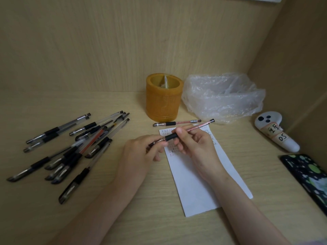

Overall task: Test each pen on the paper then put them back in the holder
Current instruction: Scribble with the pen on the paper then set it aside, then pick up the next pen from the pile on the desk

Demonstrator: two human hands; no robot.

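Red pen (190, 130) held over the paper (203, 183).
Right hand (192, 145) clamped on the barrel, left hand (141, 152) fingers pinched at the cap end.

Pens (70, 147) left of paper (200, 183) — holder (163, 98) behind.

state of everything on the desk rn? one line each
Red pen: held over the paper, right hand grips the barrel, left hand pinches the tip end.
Second red pen: capped, lying flat by the holder.
Pen holder: upright, no pens in it.
Loose pens: lying in a pile at left.
Paper: flat, writing at its top.
Plastic bag: crumpled.
Phone: flat at right edge.
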